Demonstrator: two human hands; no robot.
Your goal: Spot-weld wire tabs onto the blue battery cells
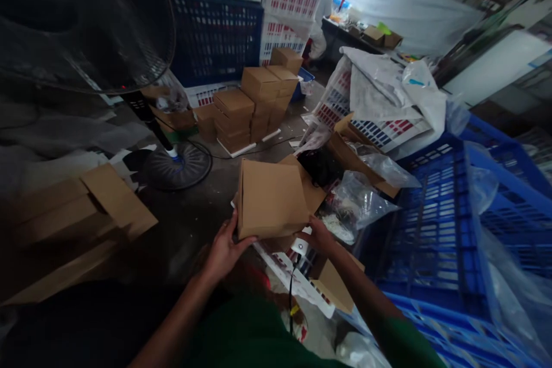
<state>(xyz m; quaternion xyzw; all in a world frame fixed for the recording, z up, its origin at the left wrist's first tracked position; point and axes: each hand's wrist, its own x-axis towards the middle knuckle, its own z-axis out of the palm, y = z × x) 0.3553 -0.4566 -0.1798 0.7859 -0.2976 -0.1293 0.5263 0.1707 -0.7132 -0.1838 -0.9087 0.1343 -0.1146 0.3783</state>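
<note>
A closed brown cardboard box (273, 198) is held in front of me between both hands. My left hand (225, 246) grips its lower left corner, thumb along the near edge. At the lower right corner, my right hand (319, 236) holds the box, its fingers partly hidden. Just below the box is a white device (301, 245) with a dark cable running down from it. Behind the box's right side, another piece of brown cardboard (314, 191) shows. Under it all lies a white crate (297, 283), mostly covered.
Stacked brown boxes (235, 108) stand on the floor ahead. A pedestal fan (172, 164) is at left, near an open carton (116, 201). Blue crates (425, 230) and plastic bags (360, 201) crowd the right. Tall crates (215, 37) rise behind; a person (319, 26) is far back.
</note>
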